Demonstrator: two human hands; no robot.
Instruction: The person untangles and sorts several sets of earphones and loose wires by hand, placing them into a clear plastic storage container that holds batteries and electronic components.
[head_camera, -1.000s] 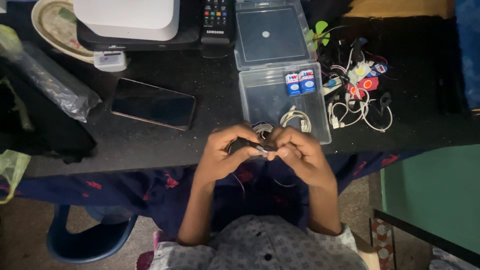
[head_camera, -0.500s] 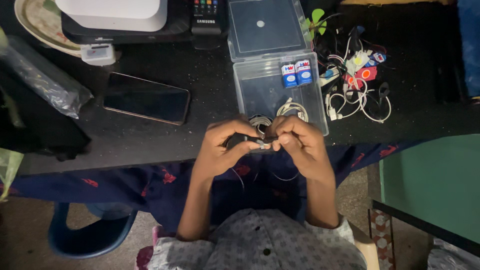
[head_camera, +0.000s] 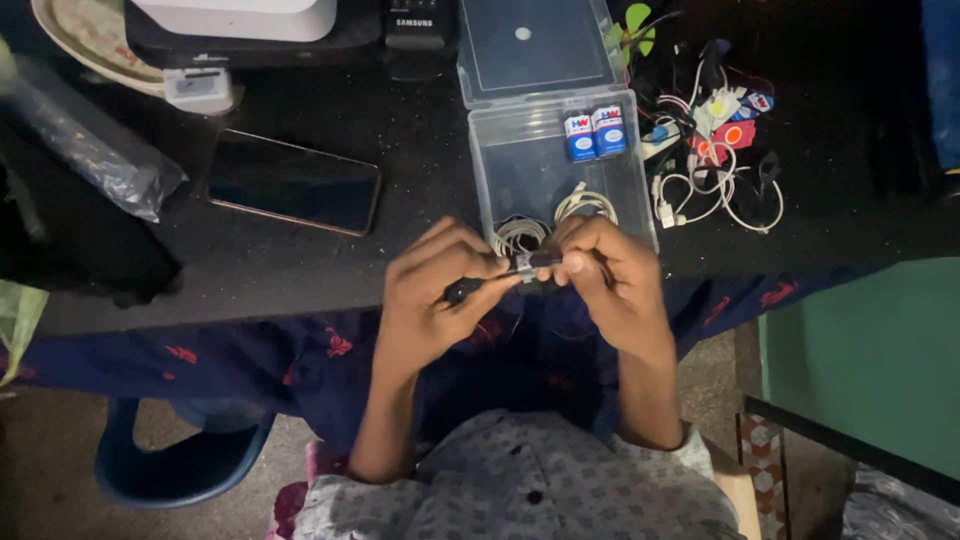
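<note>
Both the left hand (head_camera: 432, 290) and the right hand (head_camera: 607, 270) pinch a small dark cable plug (head_camera: 522, 266) between their fingertips, just past them lies a clear plastic box (head_camera: 640, 190) with coiled white cables (head_camera: 586, 205) and two blue batteries (head_camera: 595, 133), and farther left of the left hand rests a dark phone (head_camera: 293, 183).

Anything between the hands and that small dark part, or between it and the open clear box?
Nothing visible. Both hands, left and right, already pinch the dark part directly. It sits at the near edge of the clear box, just above the coiled cables; nothing lies between.
</note>
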